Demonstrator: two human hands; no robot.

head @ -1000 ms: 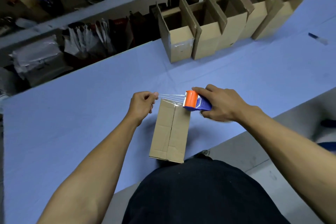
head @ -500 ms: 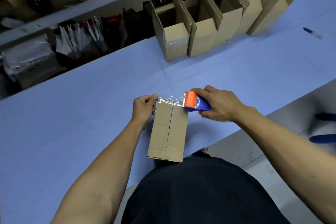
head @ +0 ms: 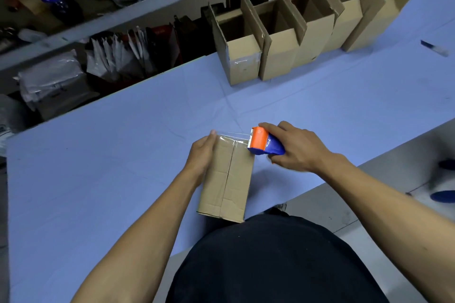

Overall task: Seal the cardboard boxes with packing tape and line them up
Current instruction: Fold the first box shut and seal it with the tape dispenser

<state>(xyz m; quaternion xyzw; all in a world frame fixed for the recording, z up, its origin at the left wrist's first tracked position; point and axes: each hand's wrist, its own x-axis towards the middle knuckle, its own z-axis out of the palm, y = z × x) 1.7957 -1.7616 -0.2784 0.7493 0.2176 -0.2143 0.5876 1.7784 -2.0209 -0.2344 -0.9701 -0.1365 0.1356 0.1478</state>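
While my left hand presses tape onto the box on the near tabletop, right hand grips the dispenser. Next: cut tape, line it up.

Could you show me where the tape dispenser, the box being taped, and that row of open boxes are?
tape dispenser (head: pixel 259 140): head view, on its orange front.
box being taped (head: pixel 229 179): head view, on its top flaps near the seam.
row of open boxes (head: pixel 278 56): head view, on the front wall of the second box from the left.
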